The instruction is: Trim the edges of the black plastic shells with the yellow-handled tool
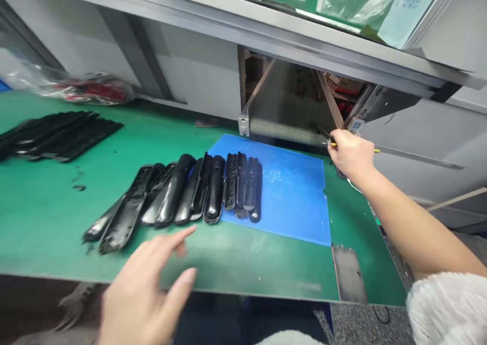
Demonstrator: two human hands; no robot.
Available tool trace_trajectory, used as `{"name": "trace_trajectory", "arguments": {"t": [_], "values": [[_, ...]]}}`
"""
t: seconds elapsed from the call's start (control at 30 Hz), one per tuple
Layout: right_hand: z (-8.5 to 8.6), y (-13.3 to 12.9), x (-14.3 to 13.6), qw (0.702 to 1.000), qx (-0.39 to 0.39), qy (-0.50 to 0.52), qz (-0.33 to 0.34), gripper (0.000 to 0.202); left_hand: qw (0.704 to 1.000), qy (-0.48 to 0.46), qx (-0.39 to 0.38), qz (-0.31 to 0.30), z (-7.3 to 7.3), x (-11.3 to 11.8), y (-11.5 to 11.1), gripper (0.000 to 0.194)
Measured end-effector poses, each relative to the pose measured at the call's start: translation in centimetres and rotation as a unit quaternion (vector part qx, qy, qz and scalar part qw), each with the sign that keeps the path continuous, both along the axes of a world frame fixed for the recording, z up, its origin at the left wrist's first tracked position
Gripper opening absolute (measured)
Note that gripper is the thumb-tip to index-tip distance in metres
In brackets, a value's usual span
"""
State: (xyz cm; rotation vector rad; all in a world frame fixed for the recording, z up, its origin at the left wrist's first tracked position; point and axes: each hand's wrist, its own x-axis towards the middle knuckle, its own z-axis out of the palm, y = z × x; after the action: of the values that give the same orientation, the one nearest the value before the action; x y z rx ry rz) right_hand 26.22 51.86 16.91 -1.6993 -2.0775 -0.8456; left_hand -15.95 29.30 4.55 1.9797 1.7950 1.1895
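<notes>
Green tabletop (236,261) carries black shells (175,190); left hand (146,284) is spread at seven o'clock, right hand (352,153) pinches a black-and-yellow tool (332,141) at three.

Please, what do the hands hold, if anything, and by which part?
The right hand grips a slim black-and-yellow tool, apparently by its middle: bits show on both sides of the fist. The left hand holds nothing visible.

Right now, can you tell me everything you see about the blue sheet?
The blue sheet is flat, roughly rectangular and looks like plastic, with faint pale marks scribbled near its middle and a small notch in its right edge. It lies on the green tabletop. Dark, shiny pieces rest side by side on its left part, hiding some of it.
</notes>
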Motion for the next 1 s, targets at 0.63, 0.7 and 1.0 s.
{"name": "trace_trajectory", "arguments": {"t": [0.63,0.7,1.0], "values": [[-7.1,-28.5,-17.1,0.766,-0.178,0.348,0.510,0.011,0.634,-0.699,-0.202,-0.261,1.6,10.8,-13.6,0.049],[-8.0,-29.5,-19.3,0.740,-0.177,0.408,0.505,0.012,0.640,-0.705,-0.207,-0.224,1.7,9.6,-15.3,0.044],[-7.3,-32.5,-25.1,0.723,-0.055,0.437,0.532,0.024,0.581,-0.796,-0.093,-0.141,1.4,2.7,-21.1,0.055]]}}
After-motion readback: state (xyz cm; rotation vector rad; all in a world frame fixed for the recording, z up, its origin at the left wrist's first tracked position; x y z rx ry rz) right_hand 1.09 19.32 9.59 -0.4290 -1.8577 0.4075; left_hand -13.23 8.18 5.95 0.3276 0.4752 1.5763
